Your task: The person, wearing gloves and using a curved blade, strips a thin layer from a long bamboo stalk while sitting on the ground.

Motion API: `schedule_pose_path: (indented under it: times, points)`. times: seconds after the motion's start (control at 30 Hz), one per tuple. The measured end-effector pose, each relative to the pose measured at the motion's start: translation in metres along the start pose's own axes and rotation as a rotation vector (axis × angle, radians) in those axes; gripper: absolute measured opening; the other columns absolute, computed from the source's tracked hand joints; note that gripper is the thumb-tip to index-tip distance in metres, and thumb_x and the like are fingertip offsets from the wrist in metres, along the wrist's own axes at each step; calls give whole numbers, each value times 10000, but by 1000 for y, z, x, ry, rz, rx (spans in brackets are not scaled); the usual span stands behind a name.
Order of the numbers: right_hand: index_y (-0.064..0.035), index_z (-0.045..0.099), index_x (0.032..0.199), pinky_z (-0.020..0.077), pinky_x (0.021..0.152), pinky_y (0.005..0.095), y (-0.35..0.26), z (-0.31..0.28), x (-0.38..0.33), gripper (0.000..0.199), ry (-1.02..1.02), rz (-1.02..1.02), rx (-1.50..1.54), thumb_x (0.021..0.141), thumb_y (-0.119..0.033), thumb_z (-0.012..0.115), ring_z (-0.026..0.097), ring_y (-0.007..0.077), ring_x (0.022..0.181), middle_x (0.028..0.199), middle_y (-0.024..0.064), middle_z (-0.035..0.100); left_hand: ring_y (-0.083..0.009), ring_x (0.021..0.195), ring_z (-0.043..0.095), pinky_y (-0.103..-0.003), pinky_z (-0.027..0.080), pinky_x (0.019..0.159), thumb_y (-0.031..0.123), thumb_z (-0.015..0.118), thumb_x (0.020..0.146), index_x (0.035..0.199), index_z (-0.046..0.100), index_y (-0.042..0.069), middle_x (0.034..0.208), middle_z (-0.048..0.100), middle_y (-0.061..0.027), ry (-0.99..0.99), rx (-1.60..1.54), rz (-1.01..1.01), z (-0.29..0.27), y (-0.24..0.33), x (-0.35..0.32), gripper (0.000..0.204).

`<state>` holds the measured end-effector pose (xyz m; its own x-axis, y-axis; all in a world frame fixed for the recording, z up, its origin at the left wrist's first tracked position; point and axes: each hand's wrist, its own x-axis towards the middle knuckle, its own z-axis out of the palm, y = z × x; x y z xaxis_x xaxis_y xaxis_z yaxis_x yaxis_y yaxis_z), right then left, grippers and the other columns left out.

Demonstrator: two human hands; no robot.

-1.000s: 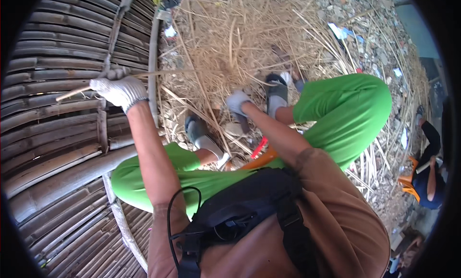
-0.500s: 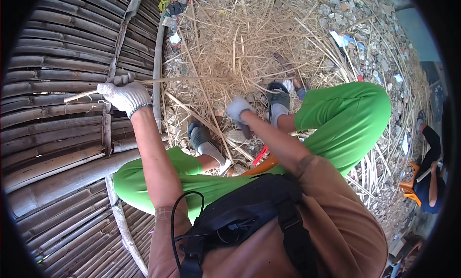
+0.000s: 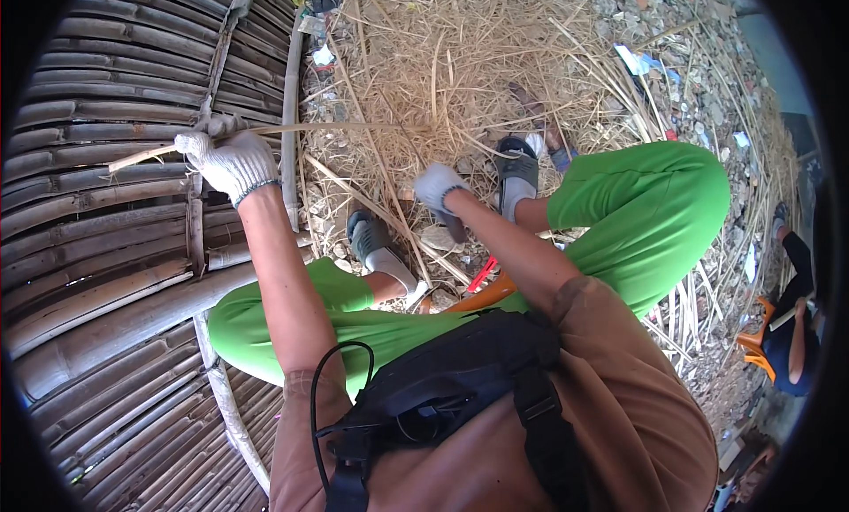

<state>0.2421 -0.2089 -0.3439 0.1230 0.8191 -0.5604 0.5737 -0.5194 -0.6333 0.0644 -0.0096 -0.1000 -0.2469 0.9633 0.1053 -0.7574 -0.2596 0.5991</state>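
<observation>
Through the head feed I have the left grip [image 3: 232, 163], a gloved hand, pinching a thin bamboo strip [image 3: 327, 126], fingers folded right around it. A short stub pokes out past the glove on the left, with a few loose fibres near it, and the longer part runs right, nearly level, over the littered ground [image 3: 336, 189]. I judge the strip is held near one end so that most of its length lies free in front of the body. The right grip [image 3: 438, 187], gloved too, is curled up like a fist, and it looks closed on a dark flat piece [image 3: 455, 229] jutting from beneath it; my view shows the back of the glove, so I can't tell blade from handle. The strip lies beyond this grip, up-picture and apart from it as far as I can see, and its far tip gets lost among the pale shavings [image 3: 416, 57]. The arms are spread, I'd say, to suit the strip's length, and the knees in green trousers [image 3: 654, 216] are opened wide, which leaves room between them for the right forearm. Both shoes [image 3: 368, 236] are planted near the shavings, and an orange seat [image 3: 489, 296] shows under the body. The bamboo wall [image 3: 97, 225] stands close behind the left grip.
</observation>
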Motion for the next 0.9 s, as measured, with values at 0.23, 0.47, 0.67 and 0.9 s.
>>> schedule_pose_path:
  times: [0.23, 0.47, 0.67, 0.9]
  points:
    - [8, 784, 997, 605, 869, 520, -131, -19, -66, 417, 196, -226, 106, 980, -324, 533, 752, 443, 925, 999, 284, 754, -191, 621, 441, -323, 368, 610, 146, 693, 878, 726, 525, 117, 661, 465, -17, -80, 86, 42, -2, 17, -5, 229]
    - [-8, 799, 1088, 597, 930, 477, 76, 17, 36, 421, -8, -83, -377, 958, -342, 578, 767, 388, 1044, 1082, 262, 772, -148, 610, 458, -297, 375, 609, 316, 736, 928, 786, 549, 128, 653, 492, 7, -105, 63, 36, 7, -7, -2, 301]
    - [-15, 803, 1048, 605, 879, 488, -87, 11, -25, 345, 181, -144, 45, 923, -251, 586, 763, 411, 949, 1029, 239, 779, -152, 579, 447, -308, 380, 598, 223, 698, 894, 719, 498, 139, 622, 466, 9, -59, 129, 55, -16, 33, 14, 278]
    - [-6, 782, 1130, 590, 936, 499, 169, 27, 62, 358, 106, 146, -211, 959, -259, 594, 755, 373, 1080, 1138, 283, 754, -161, 549, 383, -308, 343, 564, 256, 681, 927, 683, 458, 138, 617, 425, 4, 70, 53, -12, 38, -22, -16, 351]
